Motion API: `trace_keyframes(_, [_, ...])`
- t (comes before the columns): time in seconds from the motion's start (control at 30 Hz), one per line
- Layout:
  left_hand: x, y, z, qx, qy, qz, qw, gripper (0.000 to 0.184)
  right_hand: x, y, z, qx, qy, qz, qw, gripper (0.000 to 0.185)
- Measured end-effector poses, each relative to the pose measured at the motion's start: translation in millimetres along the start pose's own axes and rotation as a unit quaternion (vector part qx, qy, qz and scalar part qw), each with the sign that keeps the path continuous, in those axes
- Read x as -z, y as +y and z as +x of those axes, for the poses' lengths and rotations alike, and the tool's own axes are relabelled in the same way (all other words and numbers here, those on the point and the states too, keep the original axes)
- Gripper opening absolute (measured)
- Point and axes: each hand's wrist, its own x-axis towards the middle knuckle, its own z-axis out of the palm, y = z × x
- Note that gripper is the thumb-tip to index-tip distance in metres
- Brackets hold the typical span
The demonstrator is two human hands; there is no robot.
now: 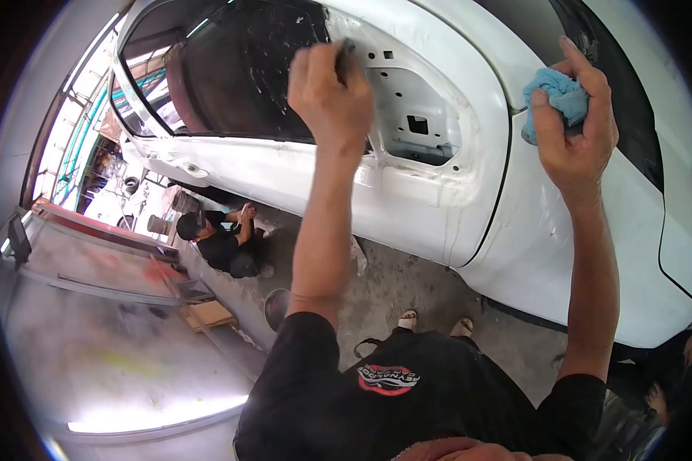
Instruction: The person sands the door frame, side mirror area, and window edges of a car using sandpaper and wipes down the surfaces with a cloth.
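My left hand (331,96) is closed, slightly blurred, with a small dark object (347,52) at its fingertips that I cannot make out. It is over the edge between the dark, white-specked window (238,69) and the white car panel (438,184). At the right, my right hand (580,123) holds a crumpled blue cloth (563,96) between thumb and fingers, in front of the car near the dark glass. Between my hands, the panel has a recess (417,100) with small holes and smeared marks around its rim.
A person (227,242) in black crouches beside the car at the left. Part of another person (657,399) shows at the lower right. A round container (278,309) and brown cardboard (210,314) are by the stained wall panel (115,323).
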Motion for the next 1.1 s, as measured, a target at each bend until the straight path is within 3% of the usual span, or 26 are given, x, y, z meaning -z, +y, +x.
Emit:
trace_keyframes(0.07, [-7,-8,21,-0.028,0.006,0.029,0.999,0.008,-1,-1,-4,0.002,-0.005,0.001,1.000,0.053])
trace_keyframes(0.17, [-6,-5,23,0.057,0.013,-0.033,0.998,0.008,-2,-1,-1,-0.007,0.000,0.005,1.000,0.052])
trace_keyframes(0.2, [-3,-4,23,0.134,0.011,-0.075,0.988,0.010,-1,-1,-3,-0.020,-0.003,0.009,1.000,0.052])
trace_keyframes(0.3, [5,-8,18,0.254,0.086,-0.241,0.933,0.010,-1,0,-3,-0.022,-0.003,0.003,1.000,0.053])
trace_keyframes(0.33, [12,-5,17,0.279,0.069,-0.244,0.926,0.011,-2,0,-3,-0.016,-0.001,-0.003,1.000,0.053])
trace_keyframes(0.47, [10,-5,-5,0.147,-0.002,-0.074,0.986,0.008,-4,-2,-2,0.001,0.006,-0.011,1.000,0.053])
trace_keyframes(0.57, [8,-7,14,-0.016,0.014,-0.013,1.000,0.008,-4,-1,-2,-0.003,0.006,-0.008,1.000,0.052])
trace_keyframes(0.77, [18,2,10,0.041,-0.030,0.027,0.998,0.008,-3,-1,-2,-0.005,0.009,0.009,1.000,0.051])
trace_keyframes(0.87, [20,-3,10,0.013,-0.041,0.013,0.999,0.008,-3,-3,-2,-0.009,0.010,-0.010,1.000,0.051])
trace_keyframes(0.97, [11,-12,35,-0.084,-0.038,0.023,0.995,0.007,-3,0,-4,0.008,0.004,-0.017,1.000,0.050])
trace_keyframes(1.1, [22,-5,-12,-0.067,-0.085,-0.002,0.994,0.014,-4,2,-3,0.037,0.010,-0.026,0.999,0.049])
